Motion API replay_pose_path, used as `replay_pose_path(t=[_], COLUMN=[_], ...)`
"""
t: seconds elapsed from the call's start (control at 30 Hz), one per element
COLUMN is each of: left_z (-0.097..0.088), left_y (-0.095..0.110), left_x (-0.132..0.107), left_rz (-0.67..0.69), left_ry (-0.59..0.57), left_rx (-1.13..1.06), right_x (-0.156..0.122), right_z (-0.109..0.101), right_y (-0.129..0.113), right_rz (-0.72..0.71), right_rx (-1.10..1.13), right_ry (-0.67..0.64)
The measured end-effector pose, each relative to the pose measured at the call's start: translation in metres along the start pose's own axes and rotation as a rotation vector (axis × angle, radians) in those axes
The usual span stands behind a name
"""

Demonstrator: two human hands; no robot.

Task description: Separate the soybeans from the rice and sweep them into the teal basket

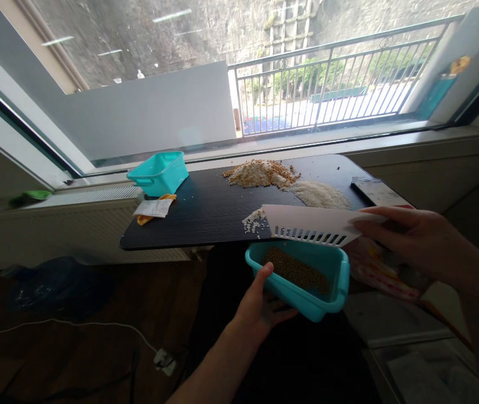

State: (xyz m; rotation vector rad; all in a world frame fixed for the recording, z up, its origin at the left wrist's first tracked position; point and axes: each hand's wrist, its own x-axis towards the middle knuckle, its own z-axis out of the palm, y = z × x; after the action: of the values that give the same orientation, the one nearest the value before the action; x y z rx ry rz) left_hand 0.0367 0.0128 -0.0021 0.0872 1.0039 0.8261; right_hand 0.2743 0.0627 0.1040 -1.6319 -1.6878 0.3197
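My left hand (260,308) grips a teal plastic tub (332,275) from below, just under the near edge of the black table (205,207). Brown grains (296,270) lie in the tub. My right hand (407,238) holds a white slotted scraper (306,224), tilted with its slotted edge over the tub. A few white grains (254,220) lie beside the scraper's left end. A mixed pile of white and brown grains (260,173) and a pile of white rice (319,193) sit farther back on the table.
A second teal tub (159,173) stands at the table's far left corner, with a paper packet (153,209) next to it. A flat card (376,191) lies at the right edge. A radiator, window sill and a floor cable (96,325) surround the table.
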Motion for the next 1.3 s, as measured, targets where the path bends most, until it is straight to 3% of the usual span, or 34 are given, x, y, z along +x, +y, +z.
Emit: replay_pose_path(t=[0.13,0.33,0.57,0.83,1.3], left_z=[-0.001,-0.004,-0.006,-0.008,-0.008], left_y=[0.0,0.002,0.006,0.004,0.004], left_x=[0.0,-0.001,-0.003,-0.002,0.0], left_rz=[0.006,-0.006,0.016,0.012,0.004], left_ry=[-0.006,-0.007,0.033,0.011,0.019], left_rx=[-0.006,-0.021,-0.043,-0.052,-0.057], right_x=[0.002,0.004,0.021,0.033,0.027], right_z=[0.002,0.006,-0.004,0.013,0.011], right_y=[-0.003,-0.007,0.002,-0.001,-0.003], right_rz=[0.052,-0.05,-0.001,-0.059,-0.013], right_rx=[0.045,0.107,-0.005,0.015,0.056], right_ry=[-0.042,-0.108,0.079,0.02,-0.036])
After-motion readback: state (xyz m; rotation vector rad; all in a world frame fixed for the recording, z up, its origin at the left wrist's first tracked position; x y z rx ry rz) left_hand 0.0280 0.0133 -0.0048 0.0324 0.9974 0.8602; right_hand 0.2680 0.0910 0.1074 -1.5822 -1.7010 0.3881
